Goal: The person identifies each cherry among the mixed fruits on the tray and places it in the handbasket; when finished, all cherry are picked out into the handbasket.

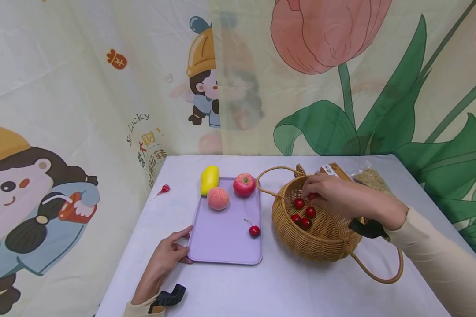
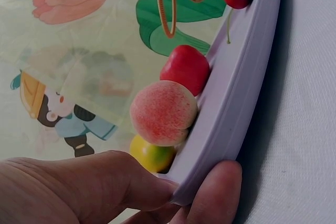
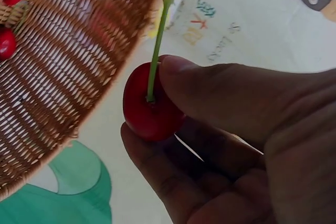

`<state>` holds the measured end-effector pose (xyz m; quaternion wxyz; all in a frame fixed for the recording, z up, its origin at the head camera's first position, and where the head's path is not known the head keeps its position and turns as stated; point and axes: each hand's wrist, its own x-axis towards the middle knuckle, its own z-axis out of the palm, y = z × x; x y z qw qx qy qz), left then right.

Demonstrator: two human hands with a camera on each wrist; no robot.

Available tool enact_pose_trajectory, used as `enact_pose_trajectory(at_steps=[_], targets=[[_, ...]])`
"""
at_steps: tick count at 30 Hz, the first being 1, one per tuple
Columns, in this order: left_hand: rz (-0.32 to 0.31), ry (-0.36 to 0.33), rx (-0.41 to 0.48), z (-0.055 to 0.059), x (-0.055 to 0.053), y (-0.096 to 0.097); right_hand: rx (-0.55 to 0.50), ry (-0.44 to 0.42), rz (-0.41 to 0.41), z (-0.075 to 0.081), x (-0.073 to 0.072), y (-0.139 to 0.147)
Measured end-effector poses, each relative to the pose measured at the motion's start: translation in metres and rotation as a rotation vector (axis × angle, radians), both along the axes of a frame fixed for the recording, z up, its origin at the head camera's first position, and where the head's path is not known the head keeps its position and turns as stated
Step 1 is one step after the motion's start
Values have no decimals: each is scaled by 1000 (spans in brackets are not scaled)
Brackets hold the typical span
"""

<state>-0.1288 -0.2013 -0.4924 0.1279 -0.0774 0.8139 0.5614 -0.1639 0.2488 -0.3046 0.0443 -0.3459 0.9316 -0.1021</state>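
Observation:
My left hand (image 1: 168, 253) grips the left edge of a lilac tray (image 1: 226, 244), with thumb and fingertip pinching its rim in the left wrist view. On the tray are a yellow mango (image 1: 210, 179), a fuzzy peach (image 1: 218, 198), a red apple (image 1: 244, 185) and a stemmed cherry (image 1: 254, 231). Over the wicker basket (image 1: 295, 244), my right hand (image 1: 337, 193) pinches a red cherry (image 3: 137, 93) between thumb and fingers. Its green stem points up in the right wrist view. Several more cherries (image 1: 310, 212) lie inside the basket.
One handle (image 1: 399, 264) of the basket droops onto the table at the right. Behind it lie a brown box (image 1: 340, 171) and a clear bag (image 1: 370, 178) of grainy stuff. A small red item (image 1: 165, 188) with a pale stem lies left of the tray.

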Motion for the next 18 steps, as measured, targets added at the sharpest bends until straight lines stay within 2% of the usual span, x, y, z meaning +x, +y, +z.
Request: enact_pose_trajectory(at_steps=[8,18], targets=[[4,-14,-7,-1,-1,0,50,-22,18,-9,-24,-1],[2,-26,-2,0,-2,-1,78,-81,30,-29,-48,-1]])
